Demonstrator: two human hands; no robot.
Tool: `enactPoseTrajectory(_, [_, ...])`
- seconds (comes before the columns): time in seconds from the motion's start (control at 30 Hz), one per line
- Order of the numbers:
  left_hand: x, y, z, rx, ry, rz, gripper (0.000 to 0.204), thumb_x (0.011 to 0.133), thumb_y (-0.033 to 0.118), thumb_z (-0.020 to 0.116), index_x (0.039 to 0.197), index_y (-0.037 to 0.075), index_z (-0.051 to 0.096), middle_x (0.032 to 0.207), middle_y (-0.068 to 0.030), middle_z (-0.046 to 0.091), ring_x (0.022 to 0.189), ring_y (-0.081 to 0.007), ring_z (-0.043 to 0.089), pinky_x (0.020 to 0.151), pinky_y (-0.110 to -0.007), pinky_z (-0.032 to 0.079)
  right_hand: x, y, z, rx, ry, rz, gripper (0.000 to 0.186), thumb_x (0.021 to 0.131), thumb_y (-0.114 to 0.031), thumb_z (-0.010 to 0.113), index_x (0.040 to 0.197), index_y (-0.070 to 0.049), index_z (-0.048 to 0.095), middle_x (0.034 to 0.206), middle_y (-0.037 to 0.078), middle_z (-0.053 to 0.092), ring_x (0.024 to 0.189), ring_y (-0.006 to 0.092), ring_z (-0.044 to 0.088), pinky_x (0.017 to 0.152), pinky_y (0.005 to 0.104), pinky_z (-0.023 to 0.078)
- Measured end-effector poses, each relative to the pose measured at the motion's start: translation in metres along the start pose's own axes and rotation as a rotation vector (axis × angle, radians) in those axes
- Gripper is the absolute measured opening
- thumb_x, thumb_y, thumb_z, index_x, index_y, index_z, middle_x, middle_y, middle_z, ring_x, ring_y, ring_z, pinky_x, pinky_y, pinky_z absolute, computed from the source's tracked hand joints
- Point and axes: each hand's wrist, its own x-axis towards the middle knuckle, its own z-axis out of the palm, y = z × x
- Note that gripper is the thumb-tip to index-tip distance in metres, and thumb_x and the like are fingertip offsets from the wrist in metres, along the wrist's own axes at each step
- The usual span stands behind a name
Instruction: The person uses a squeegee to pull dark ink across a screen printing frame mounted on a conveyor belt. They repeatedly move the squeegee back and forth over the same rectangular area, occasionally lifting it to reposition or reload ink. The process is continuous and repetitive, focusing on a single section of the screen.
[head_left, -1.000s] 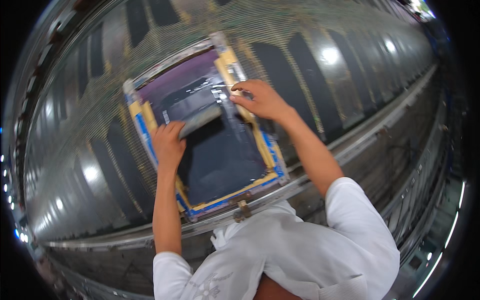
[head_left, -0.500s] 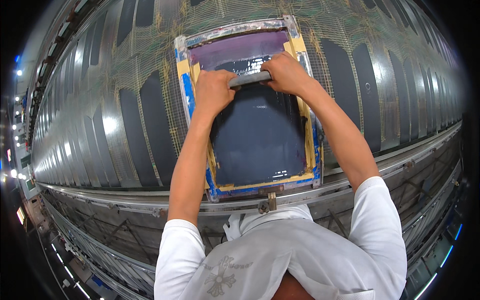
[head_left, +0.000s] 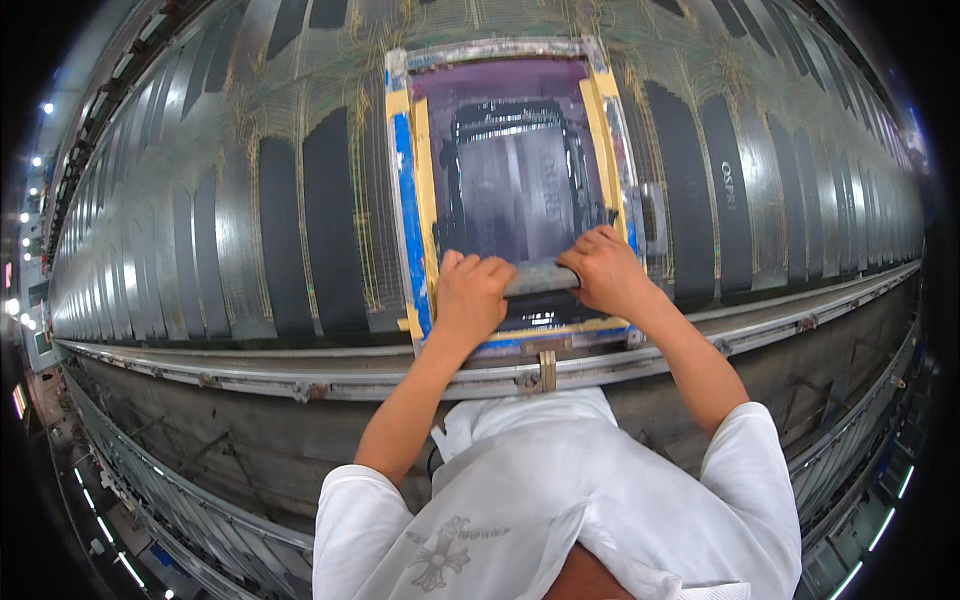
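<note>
Both my hands grip a grey squeegee (head_left: 541,280) near the front end of a screen-printing frame (head_left: 403,165). My left hand (head_left: 472,295) is closed round its left end, and my right hand (head_left: 606,272) is closed round its right end. Dark ink (head_left: 542,314) lies along the frame's near side, just in front of the squeegee. Behind the blade, the purplish mesh (head_left: 500,190) shows a thinned rectangle with faint lettering, bordered by dark wet ink. Yellow and blue tape lines the frame's inner edges. The blade's lower edge is hidden beneath my hands and the handle.
The frame rests on a long printing table (head_left: 235,250) carrying rows of dark fabric panels (head_left: 328,225). White lettering marks one panel (head_left: 729,190) to the right. A metal rail (head_left: 640,366) with clamps runs along the near edge, with a small metal stop (head_left: 547,371) in front of the frame.
My hands have drawn the squeegee from the frame's far part toward me. Dark ink that covered the middle of the mesh is now thinned, and lettering shows there.
</note>
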Motion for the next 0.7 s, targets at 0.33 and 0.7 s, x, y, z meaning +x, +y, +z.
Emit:
enactPoseTrajectory(0.33, [0.205, -0.110, -0.029, 0.105, 0.020, 0.001, 0.018, 0.074, 0.016, 0.082, 0.091, 0.011, 0.080, 0.087, -0.0100, 0.075, 0.082, -0.0329, 0.068, 0.083, -0.045, 0.045, 0.189, 0.136, -0.046, 0.006, 0.109, 0.013, 0.018, 0.072, -0.021, 0.085, 0.081, -0.010, 0.075, 0.075, 0.016, 0.070, 0.077, 0.0396, 0.068, 0.073, 0.0501, 0.052])
enactPoseTrajectory(0.7, [0.193, -0.105, -0.011, 0.055, 0.070, -0.031, 0.014, 0.074, 0.019, 0.081, 0.087, 0.014, 0.080, 0.076, -0.0124, 0.072, 0.074, -0.0337, 0.070, 0.071, -0.044, 0.052, 0.183, 0.133, -0.036, 0.033, 0.039, 0.041, 0.024, 0.074, -0.023, 0.084, 0.089, -0.007, 0.074, 0.081, 0.019, 0.071, 0.082, 0.0409, 0.070, 0.074, 0.0495, 0.055])
